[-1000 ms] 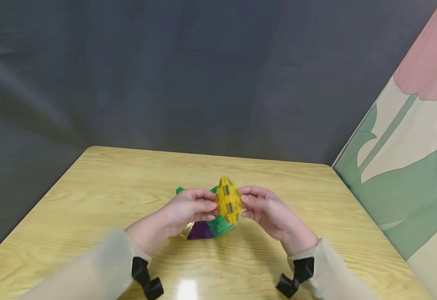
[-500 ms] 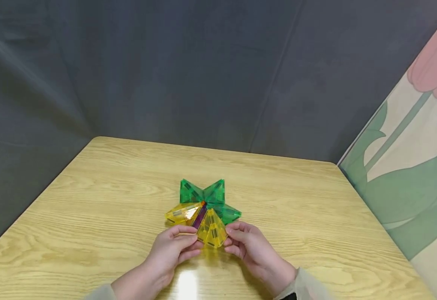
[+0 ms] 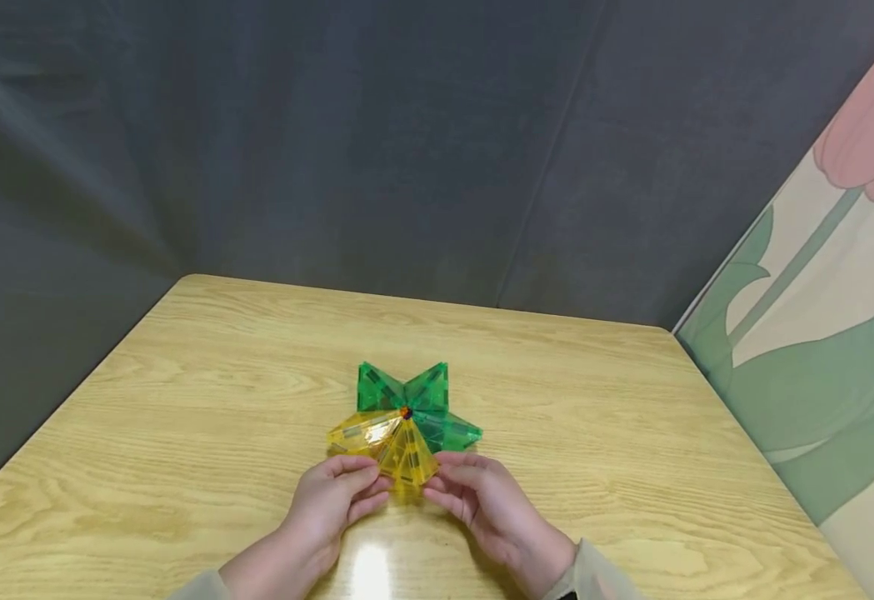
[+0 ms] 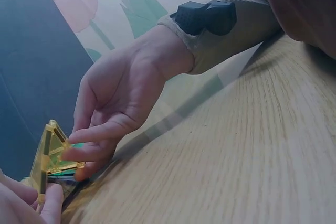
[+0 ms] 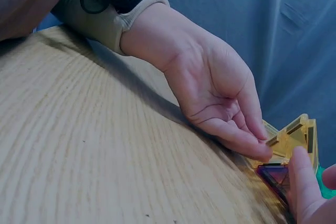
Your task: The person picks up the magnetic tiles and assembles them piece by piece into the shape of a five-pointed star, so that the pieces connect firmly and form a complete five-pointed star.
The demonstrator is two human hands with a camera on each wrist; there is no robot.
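Observation:
A star-shaped build of translucent magnetic tiles lies on the table in the head view, with several green points behind and to the right. A yellow point forms its left side. Another folded yellow tile piece fills the front, its tip at the small dark centre. My left hand pinches this front piece by its left corner, and my right hand pinches the right corner. Under the yellow piece, a purple tile shows in the right wrist view.
The wood-grain table extends around the build. Behind it hangs a dark curtain, and a panel with a tulip print stands along the right side.
Both hands brought the front yellow piece down from above the build, toward me, then slightly left against the centre. It now covers the purple strip seen half a second ago.

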